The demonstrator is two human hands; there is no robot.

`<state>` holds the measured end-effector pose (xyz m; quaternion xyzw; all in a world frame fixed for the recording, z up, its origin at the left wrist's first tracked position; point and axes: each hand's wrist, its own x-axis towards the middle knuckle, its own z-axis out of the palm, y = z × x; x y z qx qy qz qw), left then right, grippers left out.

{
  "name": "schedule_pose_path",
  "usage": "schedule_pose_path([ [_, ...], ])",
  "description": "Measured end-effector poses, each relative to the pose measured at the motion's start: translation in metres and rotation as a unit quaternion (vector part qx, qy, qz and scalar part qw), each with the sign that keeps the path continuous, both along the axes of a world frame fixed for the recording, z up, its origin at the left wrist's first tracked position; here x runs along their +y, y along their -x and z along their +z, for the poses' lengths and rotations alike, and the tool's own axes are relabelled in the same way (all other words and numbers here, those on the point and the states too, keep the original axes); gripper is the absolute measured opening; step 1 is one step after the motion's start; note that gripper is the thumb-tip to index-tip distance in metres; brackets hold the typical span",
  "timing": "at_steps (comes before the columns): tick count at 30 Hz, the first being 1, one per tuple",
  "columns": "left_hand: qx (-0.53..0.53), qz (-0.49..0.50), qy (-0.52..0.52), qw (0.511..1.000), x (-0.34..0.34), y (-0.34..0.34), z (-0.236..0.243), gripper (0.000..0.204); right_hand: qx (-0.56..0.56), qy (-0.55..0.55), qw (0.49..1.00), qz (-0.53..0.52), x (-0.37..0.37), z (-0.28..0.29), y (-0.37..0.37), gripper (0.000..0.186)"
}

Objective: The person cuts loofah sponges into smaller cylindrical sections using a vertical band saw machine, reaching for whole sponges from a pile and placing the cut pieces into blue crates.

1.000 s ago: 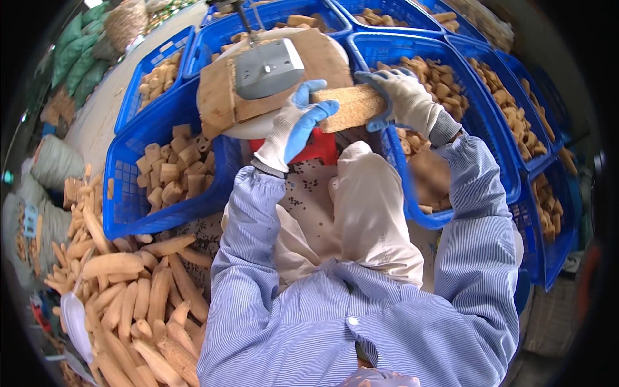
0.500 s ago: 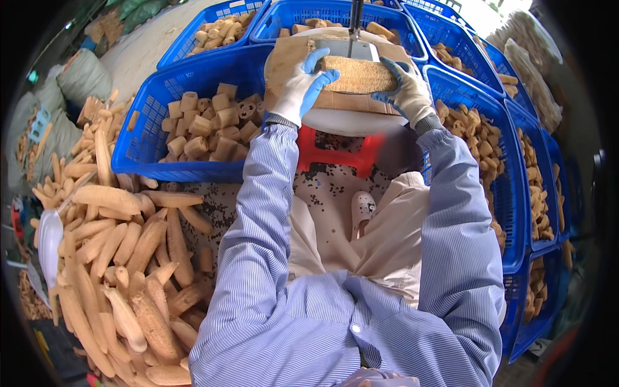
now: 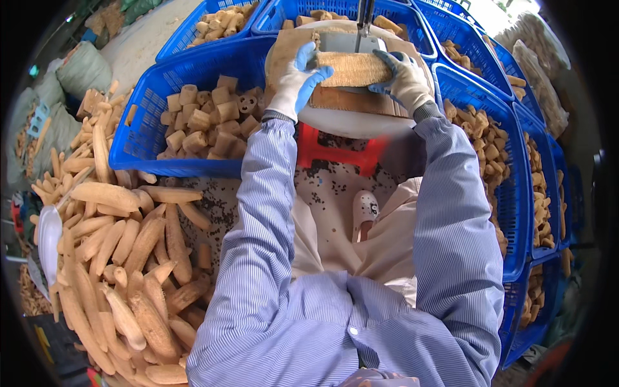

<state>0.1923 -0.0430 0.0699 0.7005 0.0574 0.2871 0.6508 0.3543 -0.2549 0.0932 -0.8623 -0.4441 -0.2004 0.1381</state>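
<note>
A thick tan loofah length (image 3: 351, 69) lies level between my two hands, over a cardboard-covered round work top. At its left end is my left hand (image 3: 300, 80), in a white glove with blue fingers, thumb and fingers closed about that end. The other end sits in the grip of my right hand (image 3: 403, 79), gloved alike, its fingertips on the top and front. Just beyond the loofah, a thin upright metal blade or rod (image 3: 361, 35) comes down to a grey metal plate (image 3: 380, 44). Whether the loofah touches it, I cannot tell.
Left of the work top, a blue basket (image 3: 193, 169) holds short cut loofah pieces. A large heap of whole loofahs (image 3: 129, 258) lies below it. More blue baskets (image 3: 519, 213) with pieces line the right and far sides. A red stool-like frame (image 3: 345, 155) stands beneath the top.
The view has shifted slightly. Both hands have carried the loofah a little to the left relative to the upright metal part, keeping hold of both ends.
</note>
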Motion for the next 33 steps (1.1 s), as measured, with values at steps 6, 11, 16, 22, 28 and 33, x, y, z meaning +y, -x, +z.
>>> schedule_pose_path([
  [6,-0.005,-0.018,-0.047,0.999,0.004,-0.010,-0.002,0.067,0.011,-0.034,0.999,-0.001,0.002,0.000,-0.002,0.083],
  [11,0.012,0.002,-0.038,0.999,0.006,-0.022,-0.005,0.052,0.033,-0.004,0.999,-0.022,0.009,0.007,-0.004,0.084],
  [16,0.010,0.064,-0.039,0.997,0.013,-0.051,-0.010,0.038,0.115,0.014,0.993,-0.018,0.019,0.023,-0.024,0.086],
  [22,0.055,0.122,-0.038,0.990,0.021,-0.087,0.001,0.037,0.262,-0.021,0.964,0.034,0.030,0.006,-0.097,0.074],
  [28,0.195,0.187,-0.154,0.950,0.047,-0.101,0.015,0.066,0.377,-0.020,0.926,0.028,0.054,0.034,-0.093,0.075],
  [33,0.235,0.139,-0.053,0.961,0.046,-0.103,0.027,0.068,0.428,-0.034,0.903,0.026,0.040,0.035,-0.098,0.077],
])
